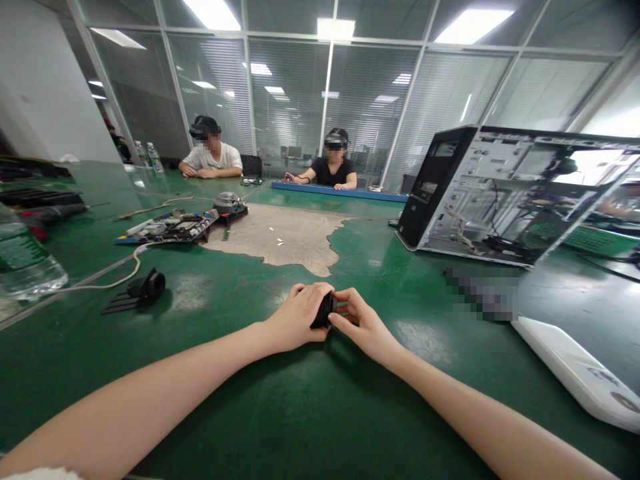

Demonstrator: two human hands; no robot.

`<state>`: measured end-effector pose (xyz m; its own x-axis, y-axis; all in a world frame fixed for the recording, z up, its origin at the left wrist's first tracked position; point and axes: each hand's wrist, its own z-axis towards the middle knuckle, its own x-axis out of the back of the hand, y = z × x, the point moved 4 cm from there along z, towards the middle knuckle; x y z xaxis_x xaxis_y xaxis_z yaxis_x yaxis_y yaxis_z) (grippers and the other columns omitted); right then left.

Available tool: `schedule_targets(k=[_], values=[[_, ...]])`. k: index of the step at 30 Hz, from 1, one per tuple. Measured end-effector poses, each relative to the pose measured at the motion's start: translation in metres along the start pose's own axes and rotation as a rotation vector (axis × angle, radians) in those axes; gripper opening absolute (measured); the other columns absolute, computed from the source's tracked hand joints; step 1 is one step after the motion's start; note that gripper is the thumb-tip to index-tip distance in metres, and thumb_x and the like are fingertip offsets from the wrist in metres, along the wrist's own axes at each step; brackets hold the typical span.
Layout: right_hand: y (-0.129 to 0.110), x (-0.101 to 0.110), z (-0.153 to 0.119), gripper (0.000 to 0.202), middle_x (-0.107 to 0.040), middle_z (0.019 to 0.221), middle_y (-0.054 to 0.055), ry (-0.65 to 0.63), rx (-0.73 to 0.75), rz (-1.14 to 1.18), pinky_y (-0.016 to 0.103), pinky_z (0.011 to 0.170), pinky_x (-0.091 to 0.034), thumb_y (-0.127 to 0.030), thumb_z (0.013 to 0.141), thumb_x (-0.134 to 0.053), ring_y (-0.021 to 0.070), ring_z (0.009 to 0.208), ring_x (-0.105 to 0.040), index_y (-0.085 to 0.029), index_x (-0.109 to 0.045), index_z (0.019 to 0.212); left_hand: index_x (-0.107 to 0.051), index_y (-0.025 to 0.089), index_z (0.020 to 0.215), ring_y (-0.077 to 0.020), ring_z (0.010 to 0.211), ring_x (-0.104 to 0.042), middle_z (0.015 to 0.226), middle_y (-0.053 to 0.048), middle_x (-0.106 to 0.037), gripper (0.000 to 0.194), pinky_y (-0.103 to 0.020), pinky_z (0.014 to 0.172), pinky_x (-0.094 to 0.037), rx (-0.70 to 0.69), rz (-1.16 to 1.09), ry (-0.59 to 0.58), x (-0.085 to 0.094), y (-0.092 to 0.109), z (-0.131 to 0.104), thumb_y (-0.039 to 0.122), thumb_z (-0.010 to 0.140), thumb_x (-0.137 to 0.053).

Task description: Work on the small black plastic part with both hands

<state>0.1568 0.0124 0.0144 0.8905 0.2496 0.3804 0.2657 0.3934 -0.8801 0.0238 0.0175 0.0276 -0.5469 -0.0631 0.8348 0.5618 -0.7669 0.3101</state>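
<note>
Both hands, left (300,315) and right (361,325), are gripping a small, dark black object (324,311), its shape mostly hidden by fingers, just above or on the green tabletop (240,413); beyond it, a bare tan patch (280,233) is showing.

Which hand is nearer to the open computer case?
Right. The right hand is on the side of the black part toward the computer case, which stands ahead and to the right; the left hand is on the part's other side.

Bottle (27,257) cut off, left edge
</note>
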Motion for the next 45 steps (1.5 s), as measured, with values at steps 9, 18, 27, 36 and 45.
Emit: schedule_targets(k=[9,18,27,36,45], values=[[-0.003,0.003,0.0,0.018,-0.054,0.098,0.004,0.095,0.057,-0.05,0.03,0.072,-0.051,-0.026,0.08,-0.052,0.0167,0.092,-0.057,-0.022,-0.047,0.096,-0.029,0.022,0.115,-0.0227,0.106,-0.046,0.113,-0.006,-0.049,0.058,-0.039,0.09,-0.029,0.007,0.002,-0.006,0.0,0.001,0.0,0.019,0.065,-0.057],[-0.001,0.0,0.0,0.021,-0.054,0.095,0.004,-0.001,0.022,-0.011,0.029,0.071,-0.052,-0.026,0.082,-0.048,0.0149,0.089,-0.056,-0.021,-0.045,0.102,-0.03,0.021,0.115,-0.0225,0.106,-0.046,0.114,-0.006,-0.049,0.058,-0.039,0.09,-0.028,0.0,-0.009,0.0,0.001,0.001,0.0,0.019,0.064,-0.058],[-0.007,0.002,-0.003,0.017,-0.05,0.1,0.005,0.081,0.15,-0.117,0.03,0.074,-0.051,-0.023,0.08,-0.051,0.0171,0.096,-0.052,-0.022,-0.05,0.096,-0.029,0.021,0.115,-0.0234,0.105,-0.047,0.115,-0.007,-0.048,0.057,-0.04,0.089,-0.029,0.007,0.001,-0.008,0.0,0.0,0.0,0.019,0.065,-0.058],[0.0,-0.001,0.0,0.023,-0.053,0.097,0.005,-0.001,0.004,0.01,0.029,0.071,-0.051,-0.024,0.079,-0.053,0.0169,0.095,-0.055,-0.021,-0.044,0.1,-0.03,0.022,0.115,-0.0238,0.105,-0.047,0.116,-0.007,-0.049,0.058,-0.039,0.089,-0.029,0.004,0.001,-0.009,-0.001,-0.001,0.0,0.019,0.065,-0.058],[-0.006,0.005,-0.001,0.011,-0.052,0.099,0.005,0.084,0.106,-0.051,0.03,0.075,-0.049,-0.025,0.08,-0.052,0.0174,0.096,-0.053,-0.021,-0.053,0.09,-0.029,0.021,0.114,-0.0227,0.105,-0.046,0.114,-0.006,-0.048,0.057,-0.038,0.089,-0.029,0.007,0.012,-0.006,-0.001,-0.001,0.0,0.02,0.065,-0.057]])
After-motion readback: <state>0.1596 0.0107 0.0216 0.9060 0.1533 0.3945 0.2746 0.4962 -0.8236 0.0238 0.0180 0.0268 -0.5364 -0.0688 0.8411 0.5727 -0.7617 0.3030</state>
